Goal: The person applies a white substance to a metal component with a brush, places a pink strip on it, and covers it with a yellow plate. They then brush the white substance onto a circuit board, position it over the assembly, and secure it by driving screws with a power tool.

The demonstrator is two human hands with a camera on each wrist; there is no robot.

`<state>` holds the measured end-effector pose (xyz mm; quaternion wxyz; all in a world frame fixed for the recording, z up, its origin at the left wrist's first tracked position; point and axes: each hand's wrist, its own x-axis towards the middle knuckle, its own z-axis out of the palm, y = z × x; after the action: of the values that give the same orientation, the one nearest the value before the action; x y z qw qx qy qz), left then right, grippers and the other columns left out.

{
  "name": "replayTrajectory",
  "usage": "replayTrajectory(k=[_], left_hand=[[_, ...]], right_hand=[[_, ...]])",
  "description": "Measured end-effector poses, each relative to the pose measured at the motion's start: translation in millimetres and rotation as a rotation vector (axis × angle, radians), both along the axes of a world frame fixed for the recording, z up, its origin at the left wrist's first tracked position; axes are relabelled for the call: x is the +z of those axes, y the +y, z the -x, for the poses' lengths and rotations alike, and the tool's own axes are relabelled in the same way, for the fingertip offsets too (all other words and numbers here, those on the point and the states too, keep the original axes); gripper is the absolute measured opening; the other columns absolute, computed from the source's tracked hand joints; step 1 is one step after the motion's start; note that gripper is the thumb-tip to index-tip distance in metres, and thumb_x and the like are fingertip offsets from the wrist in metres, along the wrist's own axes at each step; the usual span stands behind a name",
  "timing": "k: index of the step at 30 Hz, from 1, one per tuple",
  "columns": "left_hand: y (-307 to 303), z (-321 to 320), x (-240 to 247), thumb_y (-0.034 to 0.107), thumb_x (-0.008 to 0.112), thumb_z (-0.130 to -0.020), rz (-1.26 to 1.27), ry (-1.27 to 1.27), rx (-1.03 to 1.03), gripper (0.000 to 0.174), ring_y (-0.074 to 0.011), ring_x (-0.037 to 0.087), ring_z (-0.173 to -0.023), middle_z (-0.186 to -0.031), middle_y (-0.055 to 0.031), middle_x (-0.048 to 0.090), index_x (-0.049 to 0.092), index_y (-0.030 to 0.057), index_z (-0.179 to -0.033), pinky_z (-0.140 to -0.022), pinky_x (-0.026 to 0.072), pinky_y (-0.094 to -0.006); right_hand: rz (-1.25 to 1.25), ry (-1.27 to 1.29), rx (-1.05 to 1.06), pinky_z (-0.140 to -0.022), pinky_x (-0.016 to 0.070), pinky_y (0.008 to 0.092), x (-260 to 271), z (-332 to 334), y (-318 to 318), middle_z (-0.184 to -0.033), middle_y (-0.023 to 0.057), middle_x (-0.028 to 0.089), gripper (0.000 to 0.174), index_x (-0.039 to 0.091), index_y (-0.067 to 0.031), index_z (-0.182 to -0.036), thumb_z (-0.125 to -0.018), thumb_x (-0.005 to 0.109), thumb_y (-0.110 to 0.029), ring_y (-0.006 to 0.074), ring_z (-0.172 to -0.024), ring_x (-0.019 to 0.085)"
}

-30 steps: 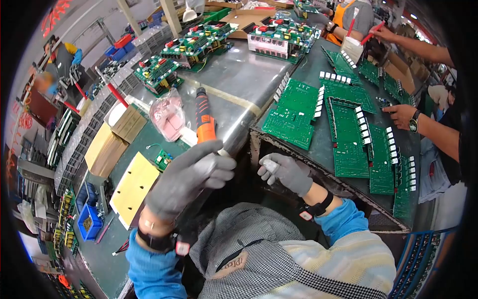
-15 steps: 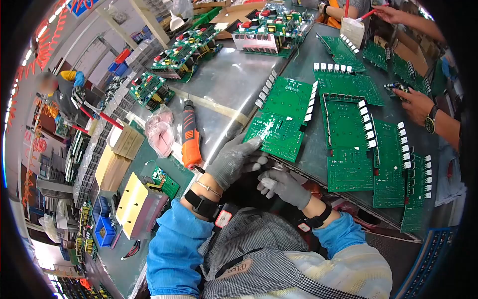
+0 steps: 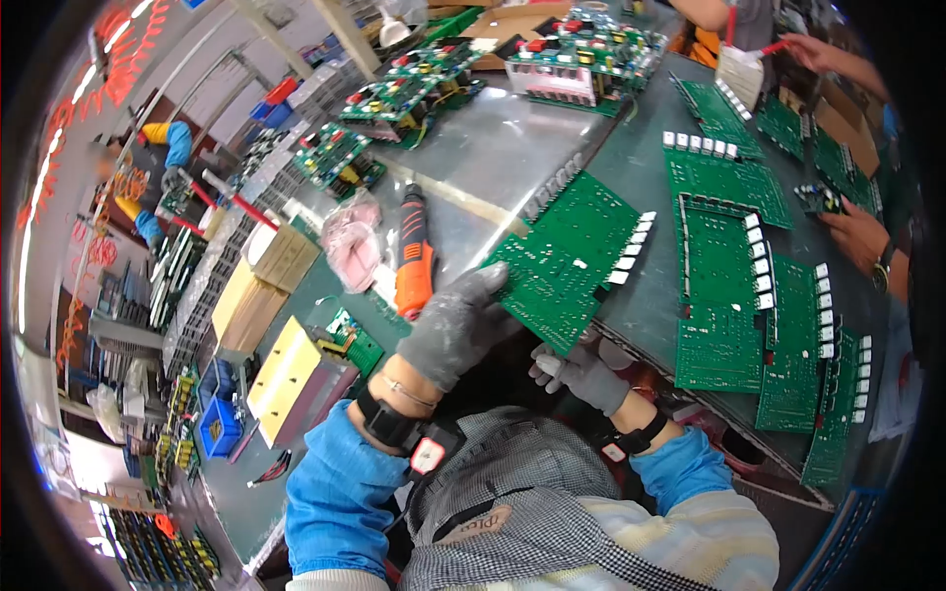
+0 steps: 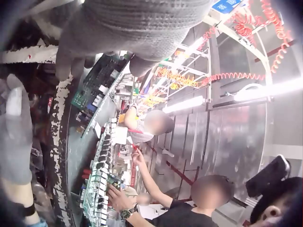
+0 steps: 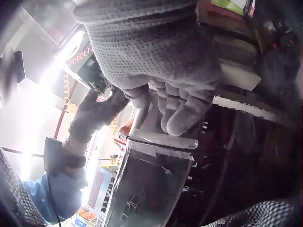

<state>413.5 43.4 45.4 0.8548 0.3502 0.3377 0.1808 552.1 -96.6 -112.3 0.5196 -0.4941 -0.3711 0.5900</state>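
In the head view the gloved left hand (image 3: 451, 333) grips the left corner of a green circuit board (image 3: 567, 258), which lies turned at the table edge. The left wrist view has the hand (image 4: 137, 30) above the tilted board (image 4: 97, 87), its fingertips partly hidden. The gloved right hand (image 3: 589, 380) hangs just below the board's near corner, apart from it, fingers loosely curled and holding nothing visible. Its curled fingers also show in the right wrist view, where the hand (image 5: 156, 52) is close to the camera. Left of the board lies an orange power screwdriver (image 3: 415, 261).
Several green boards with white components (image 3: 724, 340) lie on the right table. Assembled boards (image 3: 567, 64) stand at the back. On the left are a pink bag (image 3: 353, 241), a yellow panel (image 3: 286, 379) and a blue bin (image 3: 220, 426). Another person's hand (image 3: 859, 234) is at the right.
From beside the screwdriver, the left hand has moved right to the board and taken hold of its corner; the board has turned. The right hand has shifted slightly right and down. The head view has swung.
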Motion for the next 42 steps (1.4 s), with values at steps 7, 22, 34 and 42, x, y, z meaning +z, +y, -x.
replayTrajectory(k=[7,22,34,42], left_hand=[[-16,-9,-6,0.026,0.061,-0.097,-0.149,-0.235,-0.045,0.04,-0.024,0.063,-0.109,-0.122,-0.0112,0.064,0.054,0.0016,-0.128,-0.099,0.0493,-0.0413],[-22,204,86,0.033,0.054,-0.095,-0.231,-0.558,0.357,0.054,-0.0314,0.059,-0.119,-0.132,-0.0189,0.059,0.049,-0.0035,-0.135,-0.107,0.0431,-0.0455],[-11,391,39,0.039,0.055,-0.095,-0.427,-0.762,1.0,0.057,-0.0309,0.064,-0.113,-0.13,-0.0217,0.059,0.049,-0.0024,-0.134,-0.094,0.0554,-0.0413],[12,434,13,0.034,0.046,-0.102,-0.505,-0.705,0.928,0.046,-0.0217,0.065,-0.111,-0.127,-0.0136,0.063,0.05,-0.0003,-0.132,-0.092,0.0548,-0.0308]], right_hand=[[0.05,-0.008,0.071,-0.068,0.0515,0.0241,-10,18,8,-0.092,0.003,0.065,0.024,0.059,-0.0051,-0.109,-0.097,0.06,-0.026,0.01,-0.081,0.062],[-0.167,-0.077,-0.182,-0.065,0.0509,0.0242,73,40,38,-0.085,0.0062,0.067,0.017,0.061,-0.003,-0.103,-0.094,0.06,-0.017,0.0114,-0.072,0.062],[-0.885,-0.942,0.182,-0.087,0.052,0.032,250,130,225,-0.116,0.0154,0.061,0.044,0.053,-0.0047,-0.133,-0.089,0.058,-0.009,0.0232,-0.101,0.063],[-0.816,-1.623,0.539,-0.096,0.0492,0.0438,263,190,349,-0.141,0.0239,0.045,0.071,0.036,-0.0207,-0.149,-0.085,0.06,-0.004,0.0407,-0.115,0.057]])
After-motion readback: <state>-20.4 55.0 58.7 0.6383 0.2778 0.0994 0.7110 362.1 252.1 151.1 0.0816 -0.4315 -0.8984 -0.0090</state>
